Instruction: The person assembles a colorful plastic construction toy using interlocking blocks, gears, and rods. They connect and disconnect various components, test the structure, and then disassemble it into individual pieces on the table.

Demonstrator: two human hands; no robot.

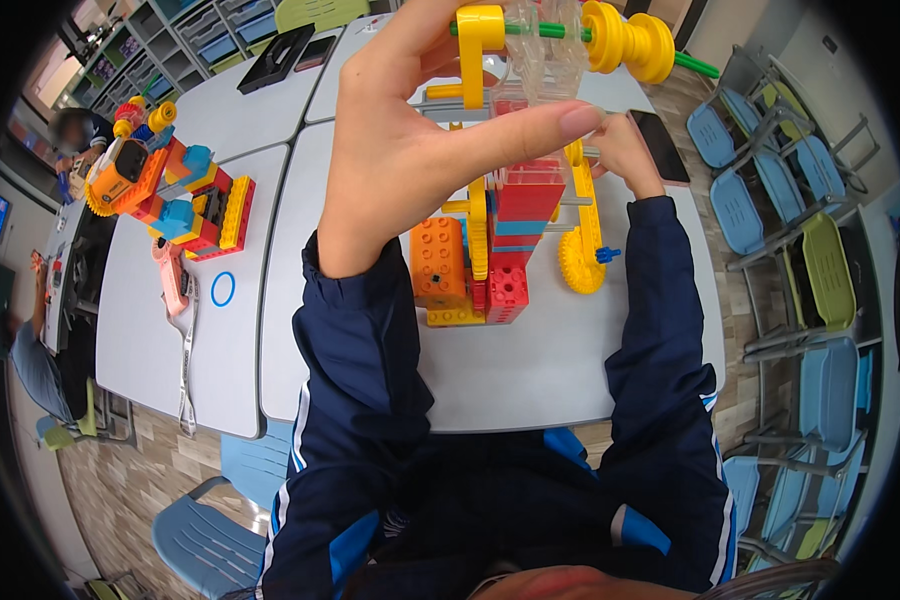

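Note:
A tower of plastic building bricks stands upright on the table, red and blue below and clear bricks near the top. My left hand wraps the upper part, its thumb across the clear bricks and its other fingers partly hidden behind. Above the thumb, a green axle carries a yellow spool and a yellow crank. On the tower's right side, my right hand has its fingers closed beside a long yellow beam; what they hold is hidden. A yellow gear sits at the beam's lower end.
Left on the table stands another brick model, near a pink device with a strap and a blue ring. A phone lies beyond my right hand. Chairs line the right side; other people sit far left.

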